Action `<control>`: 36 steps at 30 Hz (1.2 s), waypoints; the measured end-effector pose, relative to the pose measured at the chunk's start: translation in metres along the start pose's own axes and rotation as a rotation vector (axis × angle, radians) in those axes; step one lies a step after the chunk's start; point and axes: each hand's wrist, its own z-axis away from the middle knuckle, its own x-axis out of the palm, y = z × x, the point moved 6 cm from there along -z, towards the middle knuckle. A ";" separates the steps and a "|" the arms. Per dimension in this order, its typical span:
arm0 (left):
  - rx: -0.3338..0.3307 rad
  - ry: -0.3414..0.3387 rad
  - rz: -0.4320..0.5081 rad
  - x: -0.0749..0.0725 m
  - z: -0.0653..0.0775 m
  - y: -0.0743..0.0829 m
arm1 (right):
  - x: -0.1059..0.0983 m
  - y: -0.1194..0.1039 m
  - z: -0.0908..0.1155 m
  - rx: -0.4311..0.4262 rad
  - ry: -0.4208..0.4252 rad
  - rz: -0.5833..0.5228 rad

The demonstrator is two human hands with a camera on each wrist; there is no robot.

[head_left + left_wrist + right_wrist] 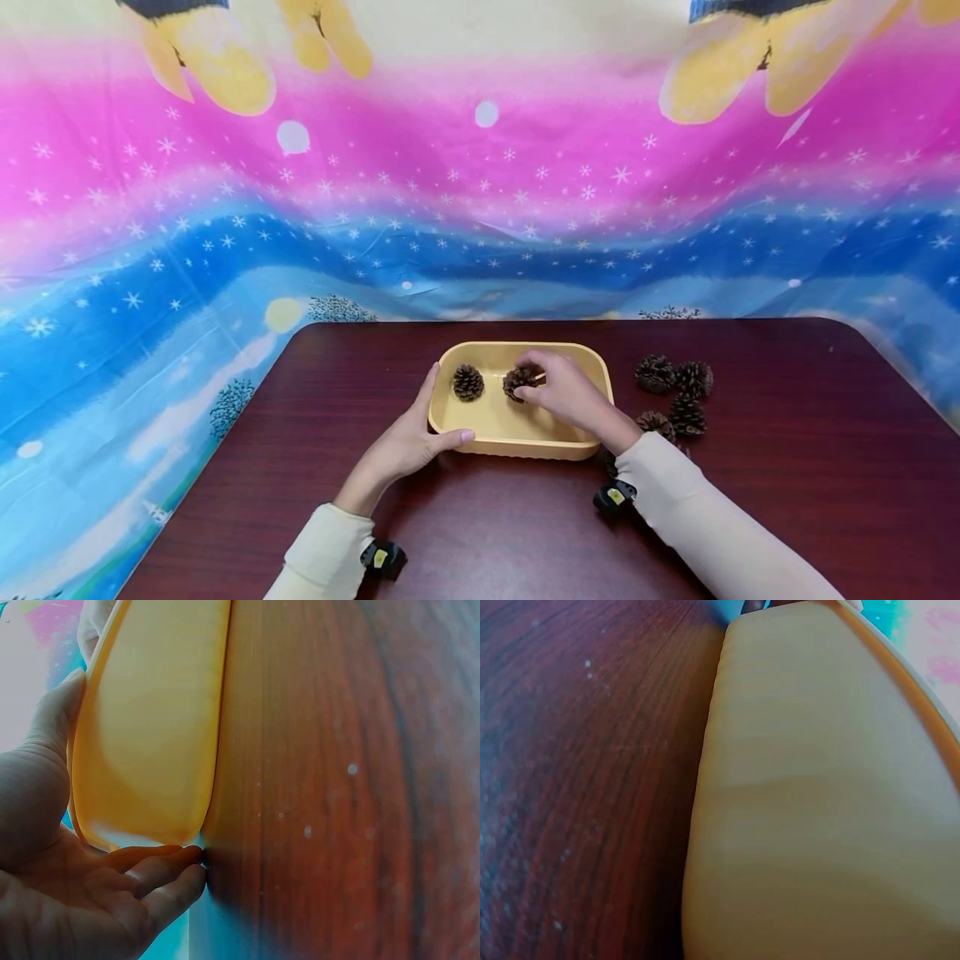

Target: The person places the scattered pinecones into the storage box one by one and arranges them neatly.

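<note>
A yellow rectangular plastic container [495,448] stands on the table. My left hand [408,442] holds its left end, thumb over the near rim and fingers along the side wall; the left wrist view shows the fingertips low against the container [157,712]. Inside, a pine cone [468,382] lies toward the left. My right hand [562,387] reaches over the container and pinches a second pine cone [517,384] between thumb and fingers, to the right of the first. In the right wrist view the container's outer wall [817,787] hides the right hand.
Several pine cones [687,414] lie in a group on the dark wood table [795,433], right of the container and partly behind the right forearm. A printed snowflake curtain [480,217] hangs at the table's far edge and sides.
</note>
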 end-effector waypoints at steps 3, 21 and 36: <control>-0.002 -0.001 0.001 0.000 0.000 0.000 | 0.001 0.001 -0.001 0.007 0.000 0.007; 0.004 -0.003 0.005 0.000 -0.001 0.000 | 0.005 0.004 -0.005 0.033 -0.024 0.019; 0.002 -0.007 -0.009 0.000 -0.001 -0.001 | 0.015 0.001 -0.013 -0.010 -0.063 0.066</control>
